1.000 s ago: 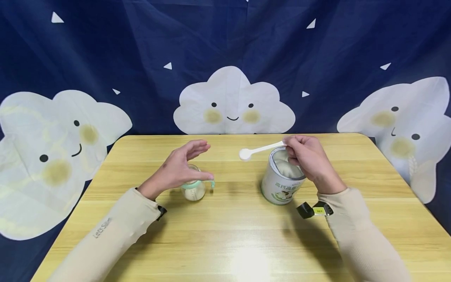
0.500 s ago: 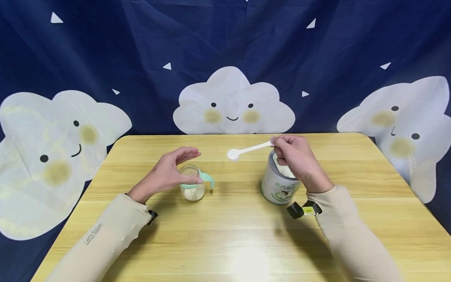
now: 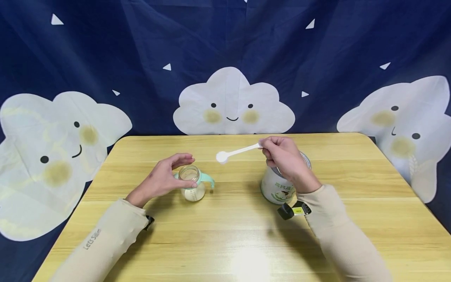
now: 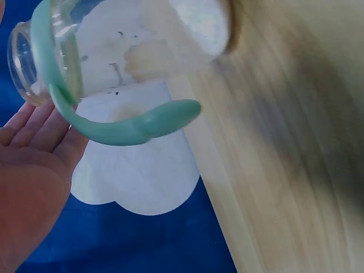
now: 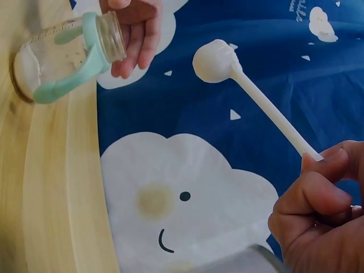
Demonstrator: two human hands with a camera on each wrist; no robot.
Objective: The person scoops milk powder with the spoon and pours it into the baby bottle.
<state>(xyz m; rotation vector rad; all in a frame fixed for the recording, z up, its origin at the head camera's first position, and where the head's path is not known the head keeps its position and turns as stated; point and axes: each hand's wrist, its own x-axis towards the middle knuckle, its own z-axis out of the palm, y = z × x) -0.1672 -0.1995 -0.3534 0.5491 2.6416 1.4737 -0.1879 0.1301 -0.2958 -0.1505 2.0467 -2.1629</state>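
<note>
A small glass bottle (image 3: pixel 192 188) with a teal collar and handles stands on the wooden table (image 3: pixel 225 235), with white powder in its bottom. My left hand (image 3: pixel 176 172) cups its neck, thumb on the collar and fingers behind the open mouth. In the left wrist view the palm (image 4: pixel 34 170) stays apart from the bottle (image 4: pixel 114 45). My right hand (image 3: pixel 278 154) pinches the handle end of a white scoop (image 3: pixel 222 156), whose heaped bowl hangs between the bottle and an open powder tin (image 3: pixel 278 190). The right wrist view shows the scoop (image 5: pixel 213 60) level with the bottle (image 5: pixel 62 51).
A dark blue cloth with white smiling clouds (image 3: pixel 232 103) hangs behind the table. A black camera unit (image 3: pixel 294 211) is strapped to my right wrist. Bare tabletop lies in front of both arms.
My right hand carried the scoop leftward from over the tin toward the bottle. My left hand drew back and down, uncovering the bottle's mouth and settling round its neck.
</note>
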